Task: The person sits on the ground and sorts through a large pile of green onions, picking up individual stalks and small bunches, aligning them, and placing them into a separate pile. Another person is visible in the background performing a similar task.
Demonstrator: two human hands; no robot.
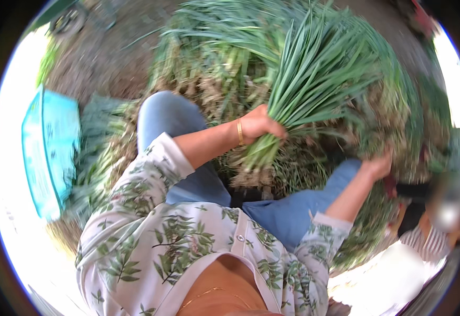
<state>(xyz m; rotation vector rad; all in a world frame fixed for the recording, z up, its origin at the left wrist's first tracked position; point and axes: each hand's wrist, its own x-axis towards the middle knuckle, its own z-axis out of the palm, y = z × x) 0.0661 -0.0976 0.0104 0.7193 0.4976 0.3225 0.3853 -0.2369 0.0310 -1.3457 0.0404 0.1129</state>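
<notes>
My left hand, with a gold bracelet at the wrist, is closed around a thick bunch of green leafy stalks, likely garlic or leek greens. The bunch tilts up to the right, its pale stem ends and brown roots pointing down between my knees. To the right, beyond my bent knee, my right hand reaches to the edge of the heaped stalks; blur hides its fingers and whether it grips anything.
Rooted stalks lie heaped in an arc before me. More stalks lie at left beside a turquoise plastic container. A wheel stands at upper left. Another person in striped clothing sits at right. Loose leaves lie between my legs.
</notes>
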